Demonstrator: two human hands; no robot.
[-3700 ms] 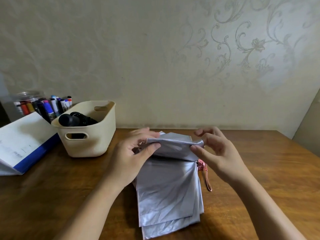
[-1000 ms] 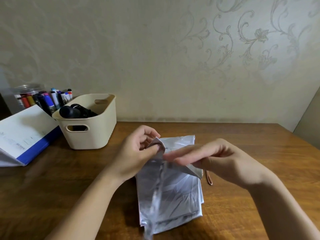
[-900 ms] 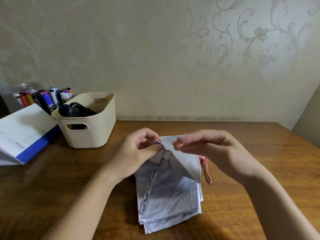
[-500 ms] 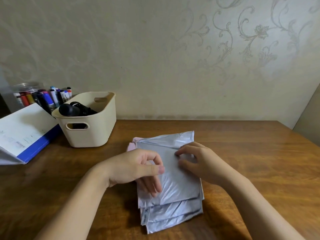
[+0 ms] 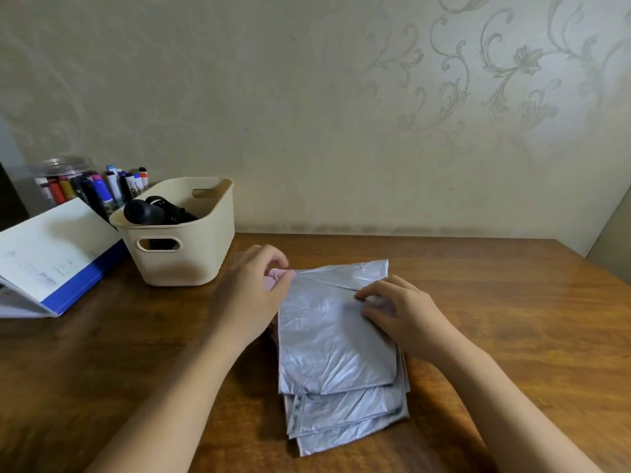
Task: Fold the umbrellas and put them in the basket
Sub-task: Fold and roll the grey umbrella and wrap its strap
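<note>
A silver umbrella (image 5: 336, 343) lies flat on the wooden table (image 5: 512, 319), its canopy panels stacked in layers, pink showing at the far left corner. My left hand (image 5: 254, 295) pinches that far left corner of the fabric. My right hand (image 5: 399, 312) rests on the right side of the top panel, fingertips pressing a fold. A cream basket (image 5: 191, 247) stands at the back left, a folded black umbrella (image 5: 153, 211) lying inside it.
A white and blue binder (image 5: 51, 257) leans at the left edge. Behind it stands a clear jar of markers (image 5: 85, 186). A patterned wall closes off the far side of the table.
The lifted panel has been laid flat onto the stack. My left hand moved from the middle of the fabric up to its far left corner; my right hand stayed on the right side.
</note>
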